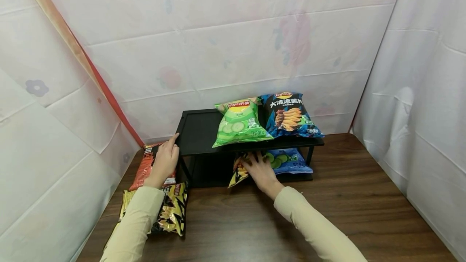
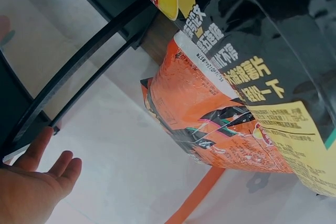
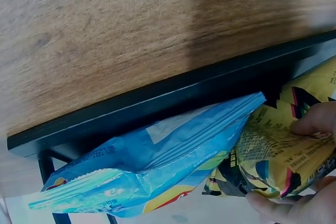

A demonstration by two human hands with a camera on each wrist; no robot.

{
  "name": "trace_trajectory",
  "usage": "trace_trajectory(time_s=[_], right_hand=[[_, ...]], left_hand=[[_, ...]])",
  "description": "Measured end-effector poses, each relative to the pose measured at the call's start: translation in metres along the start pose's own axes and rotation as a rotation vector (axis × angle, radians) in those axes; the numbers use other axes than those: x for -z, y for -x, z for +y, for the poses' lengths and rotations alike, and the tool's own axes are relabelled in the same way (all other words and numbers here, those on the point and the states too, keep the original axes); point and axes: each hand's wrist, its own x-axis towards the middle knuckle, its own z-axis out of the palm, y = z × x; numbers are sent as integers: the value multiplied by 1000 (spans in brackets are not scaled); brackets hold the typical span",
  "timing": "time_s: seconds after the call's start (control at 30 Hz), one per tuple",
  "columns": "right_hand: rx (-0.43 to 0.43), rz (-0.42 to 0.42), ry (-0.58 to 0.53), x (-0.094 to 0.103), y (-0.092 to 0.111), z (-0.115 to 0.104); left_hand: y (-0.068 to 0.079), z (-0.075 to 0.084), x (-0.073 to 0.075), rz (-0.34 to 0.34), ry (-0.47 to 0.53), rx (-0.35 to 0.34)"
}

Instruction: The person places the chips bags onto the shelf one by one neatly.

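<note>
A black two-tier shelf [image 1: 196,130] stands on the table. My right hand [image 1: 259,172] reaches into its lower tier and grips a yellow-and-black chip bag [image 1: 238,173]. In the right wrist view, thumb and fingers lie on either side of this yellow bag [image 3: 278,156]. Right beside it on the lower tier is a blue chip bag [image 1: 293,163]. My left hand [image 1: 166,159] rests against the left end of the upper tier, fingers loosely extended and holding nothing; the left wrist view shows the same hand [image 2: 39,182] by the black frame.
On the upper tier lie a green chip bag [image 1: 238,122] and a dark blue one [image 1: 289,116]. Left of the shelf are a red-orange chip bag [image 1: 143,169] and, nearer, a yellow-and-black bag [image 1: 174,209], partly behind the left sleeve. White curtains [image 1: 225,60] surround the wooden table [image 1: 233,221].
</note>
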Motion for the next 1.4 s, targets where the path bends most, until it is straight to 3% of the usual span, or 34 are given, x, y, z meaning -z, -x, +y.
trace_trajectory(time_s=[0.7,0.93,1.4], right_hand=[[-51,-124,21,-1,-18,1],[-65,-201,-55,2,-21,3],[-86,-258,-261,5,-22,6]], left_hand=[[0,-3,0,5,-4,0],[0,-3,-1,6,-4,-2],[-1,-1,-1,3,-7,-1]])
